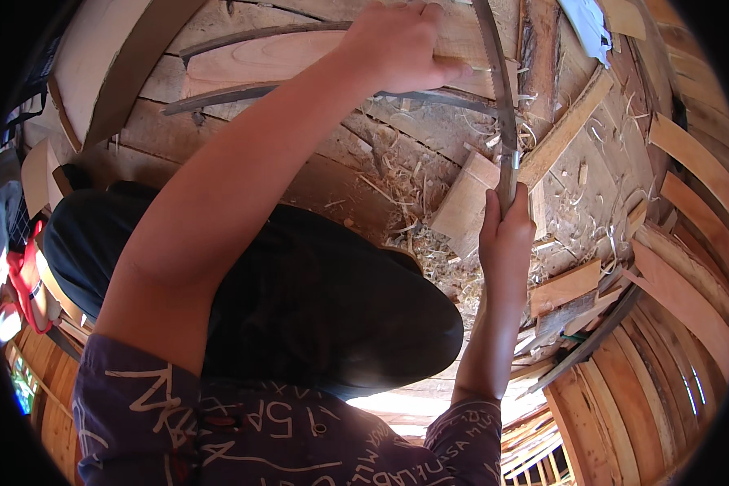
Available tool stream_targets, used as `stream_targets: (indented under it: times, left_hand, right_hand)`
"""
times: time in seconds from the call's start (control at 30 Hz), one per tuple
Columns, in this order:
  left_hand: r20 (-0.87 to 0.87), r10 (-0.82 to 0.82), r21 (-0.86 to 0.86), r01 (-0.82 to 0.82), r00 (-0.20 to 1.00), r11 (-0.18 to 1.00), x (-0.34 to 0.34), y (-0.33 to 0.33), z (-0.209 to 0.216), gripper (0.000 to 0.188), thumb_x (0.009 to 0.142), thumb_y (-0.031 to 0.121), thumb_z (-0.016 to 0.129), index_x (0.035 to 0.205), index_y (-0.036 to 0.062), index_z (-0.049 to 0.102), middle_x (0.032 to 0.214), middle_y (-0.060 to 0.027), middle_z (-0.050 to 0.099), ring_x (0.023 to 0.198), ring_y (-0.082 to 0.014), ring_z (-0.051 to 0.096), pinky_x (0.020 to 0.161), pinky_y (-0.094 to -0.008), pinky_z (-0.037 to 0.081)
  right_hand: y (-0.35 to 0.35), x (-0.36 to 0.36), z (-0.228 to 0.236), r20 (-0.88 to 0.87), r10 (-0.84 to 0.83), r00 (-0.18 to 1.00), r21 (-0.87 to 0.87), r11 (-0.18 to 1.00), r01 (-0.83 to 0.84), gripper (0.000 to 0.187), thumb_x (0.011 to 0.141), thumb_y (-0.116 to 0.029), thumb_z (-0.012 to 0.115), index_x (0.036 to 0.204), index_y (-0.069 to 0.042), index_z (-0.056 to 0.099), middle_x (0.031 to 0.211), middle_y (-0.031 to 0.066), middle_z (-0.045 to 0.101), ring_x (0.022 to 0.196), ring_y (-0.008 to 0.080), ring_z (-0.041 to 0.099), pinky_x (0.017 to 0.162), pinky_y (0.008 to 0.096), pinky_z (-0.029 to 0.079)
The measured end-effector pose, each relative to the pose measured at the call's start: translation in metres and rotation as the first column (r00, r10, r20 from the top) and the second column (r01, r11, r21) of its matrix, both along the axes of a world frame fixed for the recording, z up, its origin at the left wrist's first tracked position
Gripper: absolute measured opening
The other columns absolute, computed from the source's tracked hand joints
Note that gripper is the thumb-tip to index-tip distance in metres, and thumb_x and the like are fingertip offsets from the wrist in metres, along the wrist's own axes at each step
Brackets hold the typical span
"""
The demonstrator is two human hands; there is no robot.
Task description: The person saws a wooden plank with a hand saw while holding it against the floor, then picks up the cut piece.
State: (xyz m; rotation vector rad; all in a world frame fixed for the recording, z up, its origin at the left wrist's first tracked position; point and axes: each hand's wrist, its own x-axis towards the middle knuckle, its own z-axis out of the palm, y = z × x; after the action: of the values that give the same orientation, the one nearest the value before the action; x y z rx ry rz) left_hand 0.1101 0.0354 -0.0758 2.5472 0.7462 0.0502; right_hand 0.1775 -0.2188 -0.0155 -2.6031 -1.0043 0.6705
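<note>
My right hand is closed around the handle of a curved handsaw. The toothed blade reaches away from me and crosses the right end of a pale wooden board. On that board lies my left hand, thumb stretched toward the blade and fingers bent over the wood, holding it. Some of the left fingertips are hidden at the top of the view. Dark curved strips run along the board's long sides.
Shavings and offcuts litter the plank floor below the saw. A narrow wooden strip slants right of the blade, near a bark-edged piece and a white plastic bag. Curved planks line the right side.
</note>
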Motion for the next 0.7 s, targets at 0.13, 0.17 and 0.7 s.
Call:
stream_targets:
  times: [0.13,0.17,0.7]
  left_hand:
    - [0.003,-0.016,0.003,0.016,1.0,1.0,-0.006,-0.001,0.008,0.072,0.081,0.049,0.064,0.125,-0.0061,0.048,0.119,-0.0253,0.06,0.107,-0.0378,0.061,0.097,-0.0448,0.046]
    - [0.035,-0.056,0.066,0.053,0.998,0.996,-0.01,-0.004,0.009,0.072,0.082,0.049,0.064,0.125,-0.0059,0.048,0.12,-0.0252,0.06,0.107,-0.0376,0.061,0.097,-0.0447,0.046]
    - [-0.025,0.009,-0.005,-0.009,1.0,1.0,-0.005,0.0,0.007,0.07,0.081,0.049,0.063,0.125,-0.0048,0.05,0.117,-0.0244,0.062,0.107,-0.0358,0.062,0.093,-0.0462,0.047]
  right_hand:
    - [-0.039,-0.018,0.015,-0.048,-0.016,0.999,-0.013,1.0,0.015,0.014,0.098,-0.014,0.053,0.105,-0.003,0.049,0.065,0.0218,0.061,0.064,0.0426,0.064,0.048,0.0496,0.043]
    - [-0.042,-0.024,0.017,-0.065,-0.025,0.998,-0.017,1.0,0.024,0.013,0.098,-0.014,0.053,0.104,-0.003,0.049,0.066,0.0215,0.061,0.064,0.0424,0.064,0.048,0.0494,0.043]
    - [-0.032,-0.019,0.017,-0.075,-0.084,0.994,-0.059,0.995,0.08,0.013,0.098,-0.012,0.054,0.103,-0.003,0.048,0.065,0.0206,0.06,0.063,0.042,0.064,0.049,0.0477,0.042]
